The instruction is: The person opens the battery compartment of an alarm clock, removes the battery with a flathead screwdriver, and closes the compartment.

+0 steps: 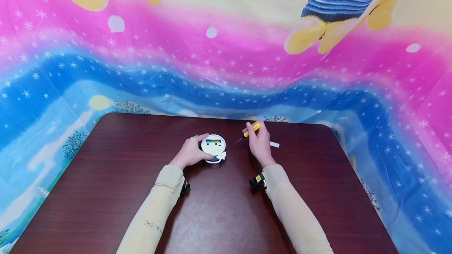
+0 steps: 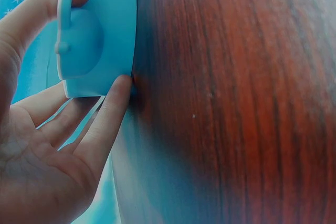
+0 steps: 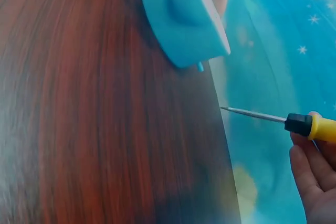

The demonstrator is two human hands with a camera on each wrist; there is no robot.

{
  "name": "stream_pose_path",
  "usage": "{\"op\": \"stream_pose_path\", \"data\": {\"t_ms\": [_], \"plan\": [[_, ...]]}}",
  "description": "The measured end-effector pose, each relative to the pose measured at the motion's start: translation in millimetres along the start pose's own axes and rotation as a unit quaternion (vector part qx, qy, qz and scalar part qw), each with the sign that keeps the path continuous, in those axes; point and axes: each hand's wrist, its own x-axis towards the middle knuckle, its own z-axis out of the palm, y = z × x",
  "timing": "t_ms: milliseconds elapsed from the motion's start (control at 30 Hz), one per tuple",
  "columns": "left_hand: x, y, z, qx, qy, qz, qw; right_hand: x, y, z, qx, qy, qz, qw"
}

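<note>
A round white device (image 1: pixel 214 146) lies toward the far middle of the table, with a dark slot and small dark marks on its upward face. My left hand (image 1: pixel 193 150) grips it from the left, thumb over the near edge and fingers around the far side. In the left wrist view the device (image 2: pixel 113 30) shows a smooth, tapered side and a curved handle-like part. My right hand (image 1: pixel 260 144) holds a screwdriver (image 1: pixel 252 129) by its yellow handle. The screwdriver's thin metal shaft (image 3: pixel 257 114) points toward the device, its tip apart from it.
A small white strip (image 1: pixel 274 144) lies on the dark wood table (image 1: pixel 215 207), just right of my right hand. A patterned cloth (image 1: pixel 219 69) hangs behind the table's far edge and around its sides.
</note>
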Motion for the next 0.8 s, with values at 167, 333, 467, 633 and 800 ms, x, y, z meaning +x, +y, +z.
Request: {"op": "stream_pose_path", "data": {"t_ms": [167,333,467,633,800], "plan": [[-0.3,0.6,-0.2,0.002,-0.003,-0.002,1.0,0.7,-5.8,4.1,0.044,-0.006,0.005,0.999],[0.0,1.0,-0.2,-0.001,-0.004,0.0,1.0,1.0,-12.3,5.6,0.063,-0.007,0.005,0.998],[0.4,0.2,0.0,-0.005,-0.004,0.001,1.0,1.1,-15.8,7.1,0.087,-0.005,0.012,0.9961],[0.8,-0.5,-0.4,-0.005,-0.003,0.001,1.0,2.4,-18.4,10.5,0.101,-0.001,0.017,0.9947],[1.1,-1.6,0.0,-0.002,-0.004,0.001,1.0,4.5,-22.0,14.2,0.098,0.015,0.012,0.995]]}}
